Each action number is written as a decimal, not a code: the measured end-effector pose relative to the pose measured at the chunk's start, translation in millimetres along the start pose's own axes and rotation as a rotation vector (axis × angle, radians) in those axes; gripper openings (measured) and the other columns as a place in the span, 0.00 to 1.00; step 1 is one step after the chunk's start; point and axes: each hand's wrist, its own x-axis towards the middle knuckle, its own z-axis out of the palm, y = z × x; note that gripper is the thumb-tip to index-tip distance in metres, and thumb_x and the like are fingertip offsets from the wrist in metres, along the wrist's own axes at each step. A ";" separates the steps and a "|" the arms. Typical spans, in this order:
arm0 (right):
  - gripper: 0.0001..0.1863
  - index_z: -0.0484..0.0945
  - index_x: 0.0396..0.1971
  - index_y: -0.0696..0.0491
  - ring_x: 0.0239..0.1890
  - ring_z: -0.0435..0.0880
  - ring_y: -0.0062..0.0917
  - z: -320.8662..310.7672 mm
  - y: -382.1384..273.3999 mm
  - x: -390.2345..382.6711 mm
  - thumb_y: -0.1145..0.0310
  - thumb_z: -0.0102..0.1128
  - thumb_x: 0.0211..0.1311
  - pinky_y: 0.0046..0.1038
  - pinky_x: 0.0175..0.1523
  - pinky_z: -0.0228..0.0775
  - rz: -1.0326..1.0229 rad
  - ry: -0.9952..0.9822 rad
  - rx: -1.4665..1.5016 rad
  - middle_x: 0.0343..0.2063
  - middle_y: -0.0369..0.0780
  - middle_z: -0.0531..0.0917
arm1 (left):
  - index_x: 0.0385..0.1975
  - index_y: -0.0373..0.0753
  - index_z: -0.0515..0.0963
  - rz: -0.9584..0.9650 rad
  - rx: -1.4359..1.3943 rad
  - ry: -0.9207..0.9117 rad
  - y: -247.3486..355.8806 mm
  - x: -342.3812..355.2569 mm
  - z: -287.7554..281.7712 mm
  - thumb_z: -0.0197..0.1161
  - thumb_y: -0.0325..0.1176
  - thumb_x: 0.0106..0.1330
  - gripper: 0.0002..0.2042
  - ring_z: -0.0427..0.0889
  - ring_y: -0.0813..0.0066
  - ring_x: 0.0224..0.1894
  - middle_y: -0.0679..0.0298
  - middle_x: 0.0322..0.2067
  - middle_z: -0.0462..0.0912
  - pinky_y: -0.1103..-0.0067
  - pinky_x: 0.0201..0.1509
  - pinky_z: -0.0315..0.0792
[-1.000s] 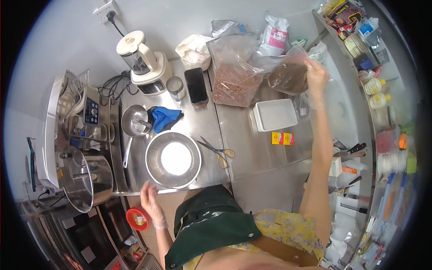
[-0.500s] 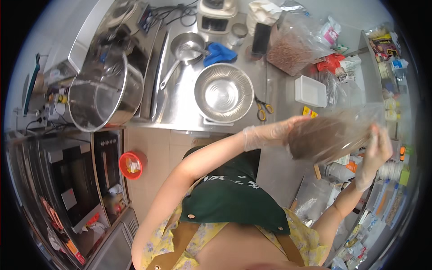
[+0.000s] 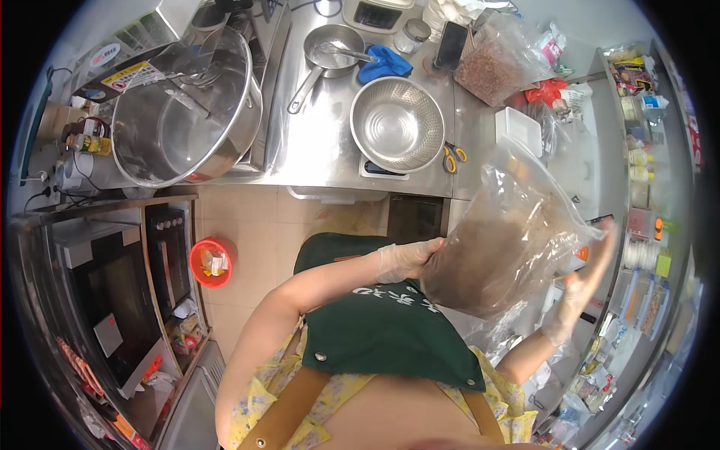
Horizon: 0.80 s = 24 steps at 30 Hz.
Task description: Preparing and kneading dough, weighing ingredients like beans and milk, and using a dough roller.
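Observation:
In my gloved left hand is the lower left of a large clear plastic bag with brown contents, held over my dark green apron. My gloved right hand is at the bag's right edge, fingers stretched upward and slightly blurred, thumb apart. On the steel counter beyond are a perforated metal bowl on a scale, yellow-handled scissors and a white tray.
A large steel pot stands at left above ovens. A red bin sits on the floor. Further back are a saucepan, blue cloth, phone and bag of reddish bits. Crowded shelving runs along the right.
The brown-filled bag has come from the back right of the counter to before my body. My left hand took hold of it, and the bag now tilts more upright.

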 end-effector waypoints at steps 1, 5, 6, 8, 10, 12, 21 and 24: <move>0.69 0.51 0.67 0.58 0.67 0.58 0.32 -17.3 40.9 -25.7 0.20 0.55 0.31 0.37 0.70 0.46 0.166 -0.101 0.055 0.64 0.44 0.63 | 0.64 0.40 0.61 -0.007 0.012 0.044 4.5 -5.5 11.4 0.67 0.61 0.50 0.45 0.64 0.67 0.64 0.59 0.63 0.65 0.66 0.68 0.59; 0.62 0.55 0.65 0.58 0.61 0.68 0.34 30.6 49.9 -111.8 0.28 0.63 0.36 0.39 0.69 0.53 0.641 -0.294 0.792 0.60 0.42 0.69 | 0.66 0.41 0.57 -0.038 0.123 0.198 17.8 -14.8 38.8 0.61 0.65 0.53 0.46 0.60 0.66 0.66 0.60 0.65 0.62 0.65 0.69 0.55; 0.61 0.55 0.65 0.59 0.62 0.66 0.34 31.5 89.4 -117.0 0.31 0.65 0.37 0.37 0.67 0.55 0.688 -0.420 0.867 0.61 0.42 0.67 | 0.68 0.40 0.53 -0.002 0.133 0.194 18.1 -15.4 39.1 0.60 0.64 0.55 0.46 0.57 0.66 0.67 0.60 0.66 0.60 0.66 0.70 0.53; 0.58 0.56 0.64 0.61 0.62 0.66 0.31 41.2 152.4 -128.2 0.36 0.69 0.40 0.35 0.65 0.59 0.862 -0.507 0.977 0.61 0.41 0.66 | 0.68 0.40 0.51 0.030 0.188 0.201 16.7 -12.0 25.3 0.60 0.67 0.52 0.50 0.56 0.65 0.68 0.59 0.66 0.59 0.66 0.70 0.53; 0.56 0.56 0.64 0.61 0.61 0.68 0.30 59.6 154.3 -120.5 0.39 0.70 0.42 0.34 0.64 0.61 0.987 -0.466 1.019 0.60 0.41 0.67 | 0.69 0.40 0.49 0.079 0.248 0.222 22.2 -15.1 17.7 0.60 0.69 0.49 0.53 0.54 0.65 0.69 0.59 0.66 0.57 0.66 0.69 0.53; 0.56 0.54 0.64 0.61 0.62 0.67 0.30 78.2 135.7 -104.3 0.41 0.71 0.44 0.34 0.66 0.59 0.950 -0.635 1.131 0.61 0.42 0.66 | 0.68 0.37 0.49 0.220 0.634 0.331 32.8 -22.7 16.2 0.69 0.62 0.46 0.54 0.57 0.67 0.68 0.58 0.64 0.61 0.70 0.68 0.54; 0.45 0.60 0.61 0.61 0.61 0.68 0.30 110.8 130.8 -58.6 0.50 0.70 0.49 0.32 0.64 0.60 0.923 -0.903 1.052 0.57 0.43 0.71 | 0.64 0.31 0.56 0.241 0.670 0.602 37.5 -18.0 20.6 0.73 0.42 0.50 0.44 0.65 0.69 0.62 0.58 0.59 0.68 0.74 0.66 0.57; 0.40 0.61 0.60 0.61 0.59 0.70 0.30 119.1 134.7 -44.5 0.55 0.65 0.52 0.32 0.63 0.62 0.950 -0.946 0.941 0.56 0.44 0.72 | 0.61 0.30 0.61 0.322 0.576 0.694 28.0 -11.2 22.0 0.69 0.37 0.55 0.35 0.69 0.71 0.58 0.58 0.55 0.72 0.76 0.62 0.61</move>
